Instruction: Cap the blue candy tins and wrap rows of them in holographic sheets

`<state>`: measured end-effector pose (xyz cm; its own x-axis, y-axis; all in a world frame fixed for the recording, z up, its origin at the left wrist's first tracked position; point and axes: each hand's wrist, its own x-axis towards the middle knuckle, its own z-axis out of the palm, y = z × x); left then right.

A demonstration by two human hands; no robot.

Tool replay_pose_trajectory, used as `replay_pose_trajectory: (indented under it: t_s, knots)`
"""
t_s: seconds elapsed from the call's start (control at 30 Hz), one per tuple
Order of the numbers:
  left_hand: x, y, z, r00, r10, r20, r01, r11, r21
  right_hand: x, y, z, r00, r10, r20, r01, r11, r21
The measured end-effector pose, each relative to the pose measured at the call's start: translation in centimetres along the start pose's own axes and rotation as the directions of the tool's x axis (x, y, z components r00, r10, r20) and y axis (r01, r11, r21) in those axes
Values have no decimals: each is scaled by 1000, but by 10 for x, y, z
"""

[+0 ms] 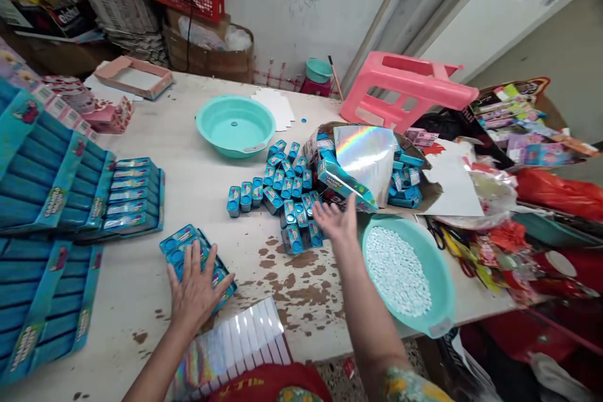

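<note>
My left hand [195, 286] lies with fingers spread on a tray of blue candy boxes [181, 240], covering part of it. Palm turned up and fingers apart, my right hand [338, 221] hovers beside a cluster of small blue candy boxes [286, 187] and holds nothing. Just behind it, a flat blue printed carton [346, 183] leans on an open cardboard box [431, 193] filled with more of the blue boxes. A teal basin [443, 286] of small white candies [398, 271] sits right of my right forearm.
Filled blue display trays [51, 201] are stacked at the left. A second teal basin [235, 122] stands at the back, near a pink stool [405, 91]. Shiny holographic sheets [245, 339] lie at the front edge. Packets and scissors crowd the right.
</note>
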<state>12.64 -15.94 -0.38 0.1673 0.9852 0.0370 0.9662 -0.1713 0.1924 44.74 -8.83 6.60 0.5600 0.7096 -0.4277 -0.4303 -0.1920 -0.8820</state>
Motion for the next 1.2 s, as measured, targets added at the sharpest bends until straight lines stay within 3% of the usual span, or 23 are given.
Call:
replay_pose_trajectory:
  t_s: [0.07,0.17,0.23,0.3,0.33,0.4,0.47,0.5,0.53,0.57,0.63,0.73,0.8,0.87,0.93,1.0,1.07,1.13,1.2]
  knots:
    - [-1,-3,1,1000,-6,5,6,1000,-27,36,-29,-8,988,144,-61,-136,983,122]
    - [-2,-9,1,1000,-4,10,5,995,-104,52,-35,-11,984,161,-75,-153,983,105]
    - [-4,-10,-5,999,-53,-2,52,979,-198,36,-20,-8,988,128,-82,-123,990,65]
    - [-3,-7,-21,989,-140,-51,115,934,-337,0,6,-1,995,84,-51,-85,996,-22]
    - [-2,-5,-32,981,-180,-74,133,898,-420,-22,21,5,999,38,38,-31,986,-161]
    - [3,-1,-55,972,-227,-57,150,793,-591,-68,51,19,977,108,186,-53,960,-275]
    - [11,-1,-73,963,-249,101,240,631,-738,-106,76,37,825,221,520,31,901,-433]
    - [14,-2,-79,944,-261,204,319,551,-771,-119,85,45,744,260,615,72,885,-461]
    - [17,-4,-82,916,-270,297,396,482,-782,-127,91,52,721,231,653,134,878,-459]
    - [19,-7,-83,887,-279,369,458,421,-783,-131,95,57,714,197,672,195,865,-461]
    - [20,-12,-81,852,-297,430,513,316,-798,-128,97,62,753,116,648,305,811,-499]
    - [18,-13,-74,863,-310,399,476,232,-848,-121,103,68,805,71,589,409,651,-639]
    - [18,-13,-69,867,-347,357,474,351,-808,-122,110,76,791,92,605,448,585,-676]
    - [19,-17,-62,841,-435,321,529,537,-657,-128,116,82,746,80,661,494,599,-630]
    - [21,-26,-56,808,-529,259,584,668,-462,-132,117,79,730,-73,679,579,595,-558]
    - [22,-37,-52,815,-554,171,578,755,-310,-126,114,62,738,-342,581,668,485,-564]
    - [23,-41,-51,848,-530,27,522,824,-219,-109,111,32,715,-558,422,661,340,-669]
    - [29,-31,-52,877,-458,-147,430,883,-188,-87,111,0,706,-643,298,568,262,-780]
    - [42,-5,-50,928,-306,-213,258,939,-226,-66,116,-24,731,-649,212,468,250,-847]
